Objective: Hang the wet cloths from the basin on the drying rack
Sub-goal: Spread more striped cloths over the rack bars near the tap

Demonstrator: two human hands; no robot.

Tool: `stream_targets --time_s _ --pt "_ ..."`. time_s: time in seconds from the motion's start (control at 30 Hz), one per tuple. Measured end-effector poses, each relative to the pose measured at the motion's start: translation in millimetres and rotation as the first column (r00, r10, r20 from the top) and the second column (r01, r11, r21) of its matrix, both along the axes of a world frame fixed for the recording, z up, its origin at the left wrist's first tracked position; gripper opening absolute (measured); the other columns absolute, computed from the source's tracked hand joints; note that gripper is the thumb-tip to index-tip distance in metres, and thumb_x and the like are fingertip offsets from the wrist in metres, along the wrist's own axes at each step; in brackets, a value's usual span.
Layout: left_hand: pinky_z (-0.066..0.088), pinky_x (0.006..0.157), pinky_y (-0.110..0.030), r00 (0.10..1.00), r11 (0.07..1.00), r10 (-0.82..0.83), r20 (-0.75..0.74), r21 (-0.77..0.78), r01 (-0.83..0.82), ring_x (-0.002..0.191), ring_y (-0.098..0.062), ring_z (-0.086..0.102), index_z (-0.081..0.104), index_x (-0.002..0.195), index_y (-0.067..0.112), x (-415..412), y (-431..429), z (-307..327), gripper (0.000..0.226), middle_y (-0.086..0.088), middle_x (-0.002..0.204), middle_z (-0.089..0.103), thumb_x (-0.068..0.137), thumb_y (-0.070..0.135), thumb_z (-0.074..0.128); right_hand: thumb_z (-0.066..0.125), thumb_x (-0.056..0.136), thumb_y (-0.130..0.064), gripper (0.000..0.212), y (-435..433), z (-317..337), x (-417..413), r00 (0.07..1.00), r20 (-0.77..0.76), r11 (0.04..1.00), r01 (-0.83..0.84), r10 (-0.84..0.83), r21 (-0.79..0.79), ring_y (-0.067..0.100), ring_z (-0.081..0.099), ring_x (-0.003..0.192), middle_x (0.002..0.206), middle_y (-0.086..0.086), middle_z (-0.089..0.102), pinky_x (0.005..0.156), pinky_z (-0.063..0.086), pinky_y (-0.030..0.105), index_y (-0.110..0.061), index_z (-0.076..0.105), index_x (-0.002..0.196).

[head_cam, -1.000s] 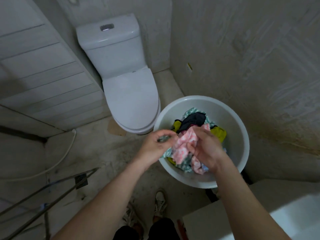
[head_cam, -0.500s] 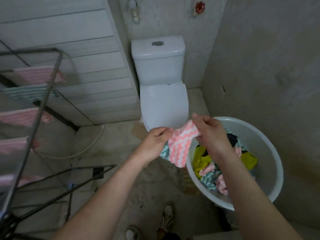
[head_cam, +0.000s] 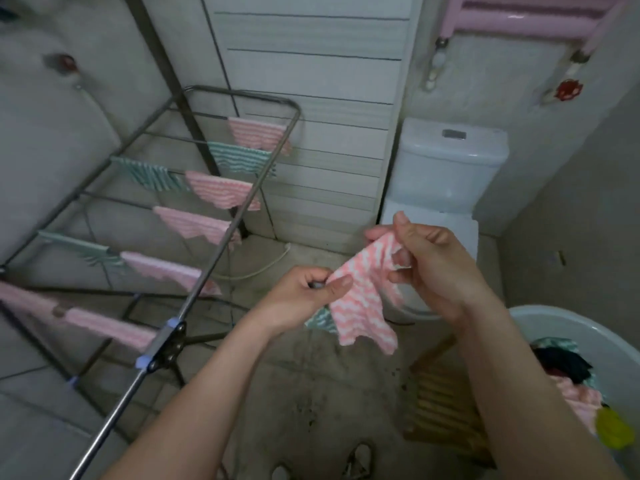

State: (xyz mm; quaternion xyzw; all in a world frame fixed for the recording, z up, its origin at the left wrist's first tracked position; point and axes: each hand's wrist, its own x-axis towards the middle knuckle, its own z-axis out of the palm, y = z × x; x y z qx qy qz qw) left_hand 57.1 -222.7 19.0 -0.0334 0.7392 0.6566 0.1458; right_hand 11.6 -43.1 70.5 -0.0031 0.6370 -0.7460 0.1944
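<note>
A pink-and-white zigzag cloth point(head_cam: 363, 303) hangs in the air at the centre of the view. My left hand point(head_cam: 304, 296) pinches its lower left corner and my right hand point(head_cam: 433, 268) pinches its upper right corner. A green striped cloth point(head_cam: 320, 320) peeks out behind it, under my left hand. The metal drying rack point(head_cam: 214, 258) stands to the left, with several pink and green cloths draped over its bars. At the lower right, the white basin point(head_cam: 568, 323) holds more cloths, black, pink and yellow.
A white toilet point(head_cam: 450, 168) stands behind my hands against the back wall. A wooden slatted stool point(head_cam: 440, 403) sits on the floor beside the basin. Pink pipes point(head_cam: 519, 15) run along the wall at top right. My shoes point(head_cam: 356, 459) show at the bottom edge.
The view swung left and up from the basin to the rack. Both hands lifted the pink cloth out of the basin and spread it between them.
</note>
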Motion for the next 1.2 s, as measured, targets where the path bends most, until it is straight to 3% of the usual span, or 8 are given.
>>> stream_targets --time_s 0.1,0.2,0.37,0.5,0.77,0.83,1.07,1.2 --pt "0.047 0.071 -0.014 1.0 0.999 0.007 -0.007 -0.037 -0.007 0.078 -0.004 0.06 0.07 0.099 0.001 18 -33 10 0.017 -0.004 0.091 0.069 0.086 0.012 0.065 0.054 0.081 -0.044 0.038 -39 7 5 0.997 0.066 0.981 -0.021 0.035 -0.191 0.015 0.06 0.065 0.069 0.003 0.069 0.044 0.046 0.015 -0.015 0.072 0.063" --pt "0.046 0.078 -0.014 0.993 0.978 0.098 -0.063 -0.179 -0.108 0.09 -0.001 0.058 0.061 0.118 0.025 37 -78 15 0.047 -0.002 0.114 0.065 0.077 0.008 0.076 0.052 0.091 -0.037 0.038 -79 6 11 0.989 0.127 0.95 -0.035 0.078 -0.311 0.009 0.043 0.049 0.054 -0.001 0.046 0.036 0.033 0.016 -0.015 0.056 0.061" --pt "0.04 0.067 -0.02 0.979 0.973 0.165 -0.124 -0.141 -0.182 0.071 -0.006 0.052 0.062 0.1 0.022 67 -134 33 0.02 0.009 0.078 0.062 0.086 0.008 0.066 0.062 0.09 -0.026 0.027 -124 7 25 0.83 -0.11 0.806 -0.486 0.547 0.338 0.002 0.043 0.053 0.092 -0.004 0.063 0.047 0.034 0.015 -0.027 0.065 0.117" --pt "0.045 0.084 -0.022 0.973 0.971 0.187 -0.135 -0.124 -0.204 0.091 -0.007 0.06 0.064 0.102 0.011 87 -164 43 0.018 0.0 0.095 0.068 0.096 0.019 0.05 0.069 0.086 -0.016 0.047 -172 1 42 0.552 -0.01 0.533 -0.799 0.834 0.279 0.003 0.057 0.072 0.106 0.002 0.069 0.065 0.043 0.021 -0.029 0.056 0.129" --pt "0.042 0.059 -0.014 0.918 0.879 0.37 -0.144 -0.266 -0.396 0.065 0.0 0.054 0.065 0.09 0.015 134 -232 36 0.01 0.004 0.074 0.062 0.082 0.014 0.071 0.068 0.085 -0.037 0.02 -237 -21 66 0.624 -0.186 0.609 -0.578 0.759 0.544 0.024 0.064 0.064 0.074 0.011 0.071 0.063 0.048 0.032 -0.021 0.074 0.074" --pt "0.043 0.061 -0.016 0.883 0.853 0.44 -0.161 -0.231 -0.468 0.068 -0.005 0.056 0.071 0.088 0.014 149 -246 33 0.009 0.002 0.075 0.066 0.089 0.016 0.062 0.061 0.091 -0.033 0.028 -250 -23 73 0.612 -0.229 0.615 -0.548 0.757 0.567 0.003 0.055 0.054 0.059 -0.004 0.063 0.059 0.042 0.017 -0.027 0.068 0.064" --pt "0.043 0.063 -0.016 0.781 0.767 0.563 -0.272 -0.181 -0.616 0.066 -0.002 0.055 0.07 0.081 0.014 184 -282 31 0.016 0.01 0.069 0.066 0.09 0.013 0.057 0.061 0.092 -0.027 0.025 -294 -22 93 0.471 -0.476 0.66 -0.391 0.742 0.642 0.012 0.061 0.069 0.073 0.003 0.069 0.065 0.046 0.029 -0.009 0.072 0.079" --pt "0.042 0.058 -0.014 0.738 0.722 0.589 -0.33 -0.194 -0.664 0.06 0.001 0.054 0.068 0.08 0.013 200 -298 42 0.017 0.012 0.064 0.063 0.091 0.014 0.056 0.065 0.089 -0.025 0.024 -310 -5 107 0.407 -0.374 0.552 -0.565 0.833 0.614 0.015 0.051 0.054 0.062 0.008 0.061 0.059 0.041 0.028 -0.013 0.067 0.068"
